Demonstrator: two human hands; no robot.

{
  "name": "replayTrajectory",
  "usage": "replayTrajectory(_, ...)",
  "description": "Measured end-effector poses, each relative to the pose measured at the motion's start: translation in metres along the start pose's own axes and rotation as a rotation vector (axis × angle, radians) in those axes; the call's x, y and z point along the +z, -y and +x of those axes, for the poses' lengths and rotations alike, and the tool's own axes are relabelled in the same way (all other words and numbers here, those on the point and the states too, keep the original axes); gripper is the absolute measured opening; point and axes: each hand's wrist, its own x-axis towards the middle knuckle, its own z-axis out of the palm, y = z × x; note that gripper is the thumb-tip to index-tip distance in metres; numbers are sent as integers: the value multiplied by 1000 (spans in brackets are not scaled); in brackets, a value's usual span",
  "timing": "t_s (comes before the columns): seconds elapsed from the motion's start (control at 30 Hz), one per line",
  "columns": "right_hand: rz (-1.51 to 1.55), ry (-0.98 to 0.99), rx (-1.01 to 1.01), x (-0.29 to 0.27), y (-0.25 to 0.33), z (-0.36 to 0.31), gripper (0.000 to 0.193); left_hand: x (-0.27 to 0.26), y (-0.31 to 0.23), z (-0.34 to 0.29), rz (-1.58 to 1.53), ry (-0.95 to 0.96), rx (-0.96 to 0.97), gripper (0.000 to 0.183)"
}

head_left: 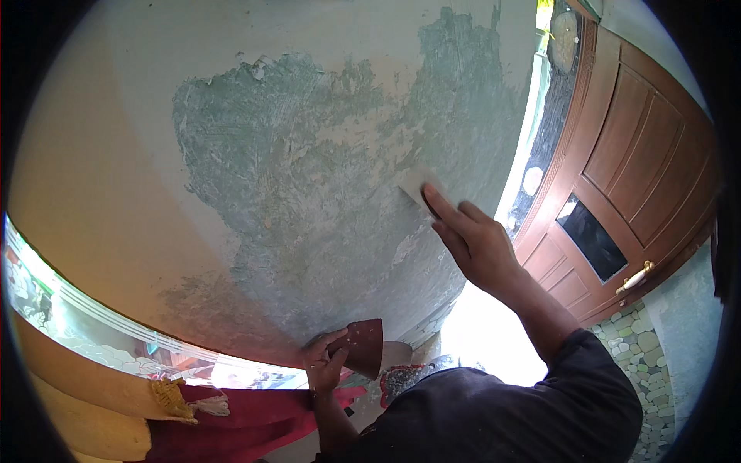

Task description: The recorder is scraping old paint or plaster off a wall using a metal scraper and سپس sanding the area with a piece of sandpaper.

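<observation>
In front of me rises a pale wall [116, 154] with a large, rough grey-green patch [309, 154] where the surface coat is gone or uneven. My right hand [480, 245] reaches up to the patch, fingers closed on a small pale flat piece [415, 187] that lies against the wall; motion blurs its edges. Lower down, my left hand [324, 361] grips a reddish-brown curved piece [364, 347] dotted with white specks, its thumb across the near side. Whether that piece is a folded sheet or a container, I cannot tell.
To the right stands a brown panelled wooden door [633, 154] with a pale handle [637, 278], above stone-patterned flooring [637, 347]. A bright window strip [154, 347] runs along the lower left. Red cloth [231, 424] and yellow cloth [85, 409] hang beside my left arm.
</observation>
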Motion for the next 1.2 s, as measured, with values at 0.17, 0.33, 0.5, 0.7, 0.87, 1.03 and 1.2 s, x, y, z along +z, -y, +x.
replayTrajectory(0.17,0,-92,-40,-12,27,24,51,-1,3,-2,-62,1,7,36)
replayTrajectory(0.33,-53,-48,14,-17,19,17,51,0,8,-5,-14,-56,-15,36)
replayTrajectory(0.5,-48,-103,-52,-32,39,44,51,-2,8,-4,-9,-73,-11,36)
replayTrajectory(0.7,-42,-182,-136,-43,56,64,48,4,1,0,-63,-47,-31,35)
replayTrajectory(0.87,-40,-206,-211,-51,71,78,46,7,-7,-3,109,-80,-1,35)
replayTrajectory(1.03,-3,-268,-319,-54,90,98,45,6,9,-10,24,-117,-49,36)
replayTrajectory(1.2,-78,-295,-382,-60,85,105,43,7,7,-29,-72,-189,-125,38)
